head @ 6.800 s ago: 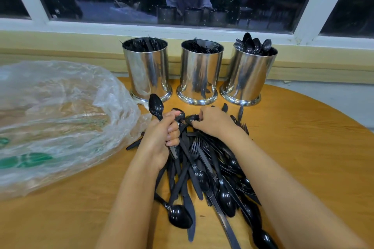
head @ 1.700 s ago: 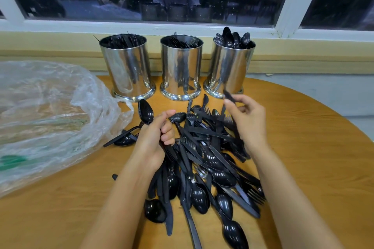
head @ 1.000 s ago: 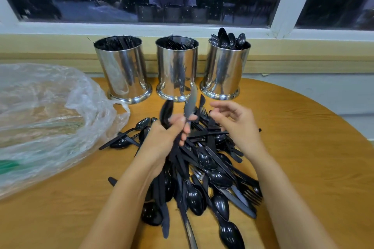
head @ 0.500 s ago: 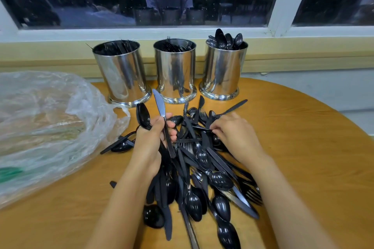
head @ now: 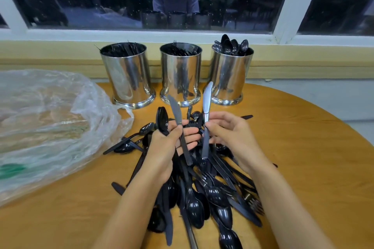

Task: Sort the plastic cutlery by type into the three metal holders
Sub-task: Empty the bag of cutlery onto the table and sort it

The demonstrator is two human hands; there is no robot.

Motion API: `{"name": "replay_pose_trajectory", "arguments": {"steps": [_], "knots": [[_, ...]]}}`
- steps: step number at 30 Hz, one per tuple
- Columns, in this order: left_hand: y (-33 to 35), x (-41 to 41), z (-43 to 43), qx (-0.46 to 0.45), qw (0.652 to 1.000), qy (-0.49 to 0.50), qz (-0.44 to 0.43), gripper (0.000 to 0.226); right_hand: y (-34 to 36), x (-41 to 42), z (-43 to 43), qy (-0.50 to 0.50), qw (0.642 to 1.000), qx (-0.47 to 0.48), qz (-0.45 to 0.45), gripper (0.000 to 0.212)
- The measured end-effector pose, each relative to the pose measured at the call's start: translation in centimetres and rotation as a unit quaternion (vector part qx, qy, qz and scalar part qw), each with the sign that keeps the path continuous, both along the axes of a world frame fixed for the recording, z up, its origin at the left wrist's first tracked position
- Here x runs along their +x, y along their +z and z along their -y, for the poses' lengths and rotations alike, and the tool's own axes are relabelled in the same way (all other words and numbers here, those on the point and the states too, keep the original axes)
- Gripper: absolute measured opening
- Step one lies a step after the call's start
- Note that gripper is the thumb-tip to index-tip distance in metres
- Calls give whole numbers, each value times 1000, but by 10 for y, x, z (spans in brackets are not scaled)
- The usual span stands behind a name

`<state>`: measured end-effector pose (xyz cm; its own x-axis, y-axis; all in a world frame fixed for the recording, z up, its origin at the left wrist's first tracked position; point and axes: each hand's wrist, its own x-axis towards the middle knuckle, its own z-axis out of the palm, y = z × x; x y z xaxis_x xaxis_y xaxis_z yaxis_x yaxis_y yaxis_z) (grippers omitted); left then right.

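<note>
A pile of black plastic cutlery (head: 204, 190) lies on the round wooden table (head: 303, 168). My left hand (head: 168, 143) grips a black spoon (head: 162, 120) and a knife (head: 175, 111), both pointing up. Just to its right, my right hand (head: 230, 133) pinches a second knife (head: 206, 105) upright above the pile. Three metal holders stand at the back: the left holder (head: 128, 79) with dark knives, the middle holder (head: 180, 77) with forks, the right holder (head: 229, 79) with spoons sticking out.
A large crumpled clear plastic bag (head: 46, 123) covers the table's left side. A window ledge (head: 182, 36) and dark window run behind the holders. The table's curved edge falls away at the right.
My right hand has lifted out of the pile and now pinches a knife upright beside my left hand. My left hand still holds its spoon and knife.
</note>
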<state>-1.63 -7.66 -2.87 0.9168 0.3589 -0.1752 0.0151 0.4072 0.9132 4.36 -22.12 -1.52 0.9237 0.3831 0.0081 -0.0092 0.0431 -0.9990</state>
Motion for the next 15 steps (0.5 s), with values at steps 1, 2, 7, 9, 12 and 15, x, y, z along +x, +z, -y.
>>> {"name": "replay_pose_trajectory", "arguments": {"steps": [1,2,7,9,12,15], "knots": [[0,-1,2,7,1000,-8,-4,19,0,-3,-3,11,1000,1,1,12],[0,-2,4,12,1000,-18,-6,19,-2,-6,-6,11,1000,-6,10,11],[1,-6,12,32,996,-77,-9,21,-14,-3,-9,-35,989,-90,114,5],[0,-6,13,95,992,-88,-6,23,-14,-1,-6,-23,986,-89,137,5],[-2,-4,10,113,992,-54,4,24,-9,7,3,-56,980,-96,167,12],[-2,1,-1,47,999,13,5,25,-13,25,22,-155,949,-187,201,13]]}}
